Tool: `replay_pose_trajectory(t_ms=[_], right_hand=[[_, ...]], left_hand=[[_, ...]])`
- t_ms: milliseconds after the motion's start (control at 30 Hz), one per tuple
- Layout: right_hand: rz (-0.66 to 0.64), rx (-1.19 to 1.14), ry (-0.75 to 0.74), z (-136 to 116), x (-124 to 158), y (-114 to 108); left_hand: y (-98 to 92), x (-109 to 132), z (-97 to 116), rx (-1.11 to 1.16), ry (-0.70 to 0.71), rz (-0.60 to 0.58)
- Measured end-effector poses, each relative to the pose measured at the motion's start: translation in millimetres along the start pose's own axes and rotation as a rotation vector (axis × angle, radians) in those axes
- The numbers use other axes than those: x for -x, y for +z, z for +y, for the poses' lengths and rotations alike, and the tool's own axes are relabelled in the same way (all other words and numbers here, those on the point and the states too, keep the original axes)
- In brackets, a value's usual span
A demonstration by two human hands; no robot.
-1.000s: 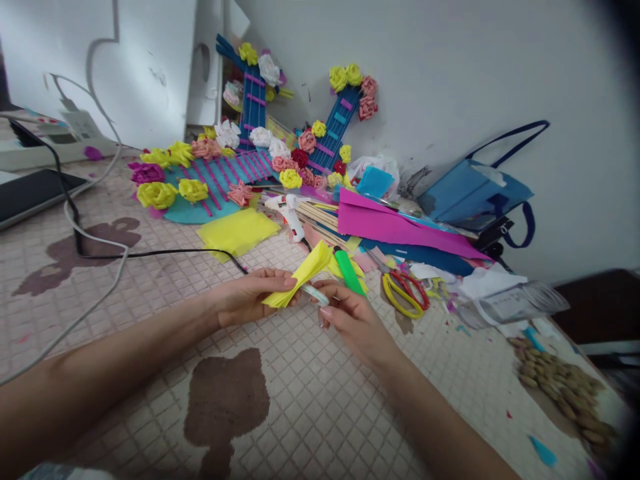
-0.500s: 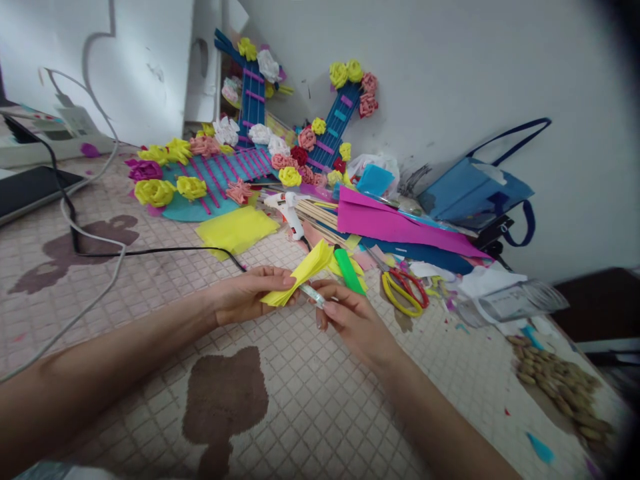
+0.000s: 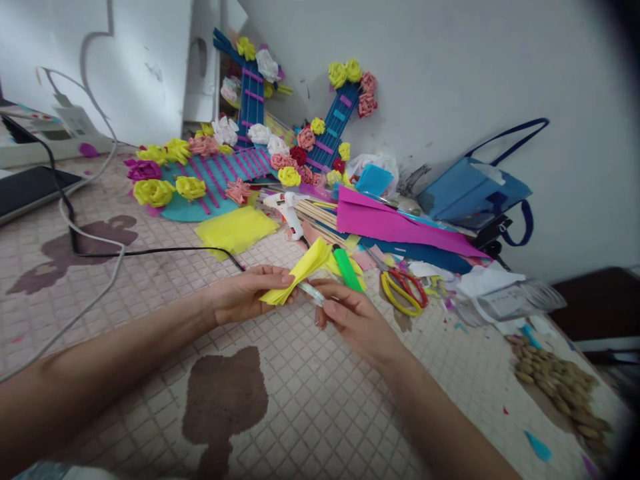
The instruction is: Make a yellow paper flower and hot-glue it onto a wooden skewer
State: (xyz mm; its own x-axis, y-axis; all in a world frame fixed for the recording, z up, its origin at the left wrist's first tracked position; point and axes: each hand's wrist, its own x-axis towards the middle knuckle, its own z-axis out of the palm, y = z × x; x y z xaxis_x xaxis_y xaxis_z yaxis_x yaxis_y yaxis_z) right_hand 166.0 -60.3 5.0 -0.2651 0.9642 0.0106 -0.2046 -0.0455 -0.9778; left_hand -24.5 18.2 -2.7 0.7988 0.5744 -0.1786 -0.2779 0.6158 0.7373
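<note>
My left hand [image 3: 245,295] pinches a folded, fan-like piece of yellow paper [image 3: 300,270] above the patterned mat. My right hand [image 3: 350,317] is closed just to the right of it, fingertips gripping a small whitish strip or tape piece [image 3: 313,292] that meets the paper's lower end. Both hands hover over the mat near its middle. A green glue stick or marker [image 3: 349,269] lies just behind my right hand.
Behind the hands lie a white glue gun [image 3: 287,212], a flat yellow sheet [image 3: 235,230], yellow and red scissors [image 3: 403,290], magenta paper [image 3: 390,223], a blue bag [image 3: 473,193] and blue letter shapes with paper flowers [image 3: 215,177]. Cables [image 3: 100,253] cross the left. Nuts [image 3: 555,383] are piled at right.
Almost nothing differs. My right hand has shifted very slightly, and the whitish strip sits a little closer under the yellow paper.
</note>
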Motion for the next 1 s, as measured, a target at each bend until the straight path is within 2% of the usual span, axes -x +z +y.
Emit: replay_pose_trajectory(t_ms=[167, 533, 733, 1000], right_hand=[[-0.006, 0.033, 0.014, -1.9, 0.3, -0.7], [0.11, 0.11, 0.111, -2.8, 2.8, 2.3], [0.062, 0.078, 0.091, -1.8, 2.1, 1.1], [-0.038, 0.019, 0.044, -3.0, 0.8, -0.8]], left_hand=[[-1.9, -1.1, 0.2, 0.005, -0.022, -0.016], [2.8, 0.8, -4.9, -0.099, -0.063, 0.016], [1.5, 0.2, -1.6, -0.081, -0.045, 0.016], [-3.1, -1.5, -0.5, 0.064, -0.024, 0.009]])
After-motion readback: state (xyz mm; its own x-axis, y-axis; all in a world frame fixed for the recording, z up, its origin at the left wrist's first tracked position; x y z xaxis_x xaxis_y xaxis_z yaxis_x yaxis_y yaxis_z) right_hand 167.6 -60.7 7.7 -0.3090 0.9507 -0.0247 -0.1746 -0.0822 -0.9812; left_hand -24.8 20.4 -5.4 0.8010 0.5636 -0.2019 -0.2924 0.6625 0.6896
